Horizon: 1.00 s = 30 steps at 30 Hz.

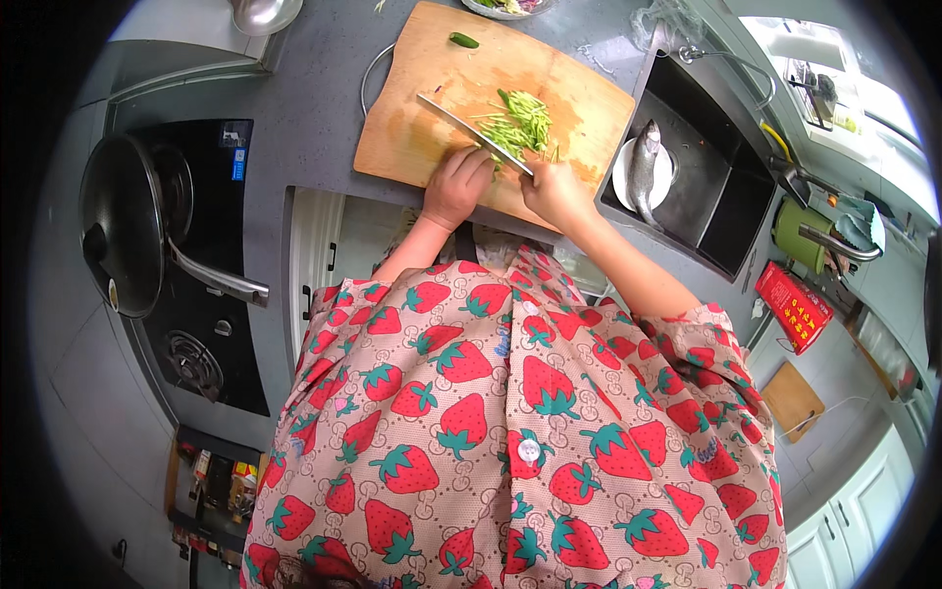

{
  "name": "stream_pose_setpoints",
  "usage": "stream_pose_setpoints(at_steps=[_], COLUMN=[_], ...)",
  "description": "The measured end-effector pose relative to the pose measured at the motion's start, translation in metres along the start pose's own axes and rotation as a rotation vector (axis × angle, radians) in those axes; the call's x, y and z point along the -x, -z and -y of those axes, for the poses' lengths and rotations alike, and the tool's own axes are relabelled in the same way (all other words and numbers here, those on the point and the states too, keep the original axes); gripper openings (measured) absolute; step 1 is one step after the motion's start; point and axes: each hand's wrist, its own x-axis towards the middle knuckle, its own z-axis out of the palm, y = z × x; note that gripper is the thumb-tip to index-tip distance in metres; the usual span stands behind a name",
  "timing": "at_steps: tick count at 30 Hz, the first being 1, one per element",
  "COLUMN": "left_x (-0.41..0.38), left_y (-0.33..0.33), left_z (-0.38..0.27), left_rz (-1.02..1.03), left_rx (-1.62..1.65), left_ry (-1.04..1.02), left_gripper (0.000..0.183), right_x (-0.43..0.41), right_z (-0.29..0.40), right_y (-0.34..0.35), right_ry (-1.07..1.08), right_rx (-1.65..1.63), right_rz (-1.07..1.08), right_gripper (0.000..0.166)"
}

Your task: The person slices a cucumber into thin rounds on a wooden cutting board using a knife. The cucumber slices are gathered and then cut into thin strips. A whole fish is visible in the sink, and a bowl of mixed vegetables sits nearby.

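On a wooden cutting board (401, 121) lies a loose pile of thin green strips (531, 118), which look like cucumber. My right hand (559, 193) grips a kitchen knife (465, 128) by its handle, the blade slanting up and left across the board. Close to the near side of the blade, my left hand (458, 190) rests at the board's front edge with fingers curled. A bit of green shows by its fingertips, but what lies under them is hidden. A short cucumber piece (464, 40) sits alone near the board's far edge.
To the right, a black sink (725, 184) holds a whole fish (645, 158) on a white plate (624, 177). A lidded pan (129, 228) stands on the gas hob (235, 368) at left, its handle pointing inward. A glass bowl (508, 10) of shredded vegetables is beyond the board.
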Motion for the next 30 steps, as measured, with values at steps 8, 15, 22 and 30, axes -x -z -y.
stream_pose_setpoints(at_steps=[8,15,22,30], left_x=[-0.001,-0.003,-0.009,-0.002], left_y=[0.0,-0.002,0.022,0.019], left_z=[-0.001,-0.004,-0.007,-0.003], left_rz=[-0.032,-0.058,-0.03,0.003], left_rx=[-0.004,0.031,0.136,0.124], left_ry=[0.002,0.039,0.028,-0.036], left_gripper=[0.017,0.016,0.019,0.019], right_x=[-0.006,-0.002,-0.015,-0.001], right_z=[0.011,0.001,-0.009,-0.002], right_y=[0.001,-0.007,-0.019,-0.012], right_ry=[-0.002,-0.056,0.026,0.035], right_rx=[-0.013,0.067,-0.077,-0.081], right_rz=[-0.012,0.021,-0.067,-0.082], right_gripper=[0.019,0.02,0.019,0.018])
